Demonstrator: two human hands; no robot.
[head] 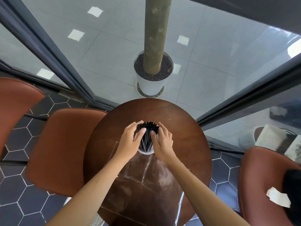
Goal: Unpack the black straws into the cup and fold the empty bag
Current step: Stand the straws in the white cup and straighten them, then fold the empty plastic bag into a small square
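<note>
A bundle of black straws (147,132) stands upright in a clear cup (146,152) on the round brown table (187,136). My left hand (132,141) cups the bundle from the left, thumb pressed on the straws. My right hand (162,141) wraps it from the right, fingers curled around the straw tops. Most of the cup is hidden behind my hands; only its lower rim shows. The empty clear plastic bag (143,176) lies flat on the table between my forearms, nearer to me than the cup.
Brown padded chairs stand at the left (61,149) and right (260,185); the right one carries a crumpled white paper (278,197). A white pot with a tree trunk (152,79) stands beyond the table, behind glass panels with dark frames.
</note>
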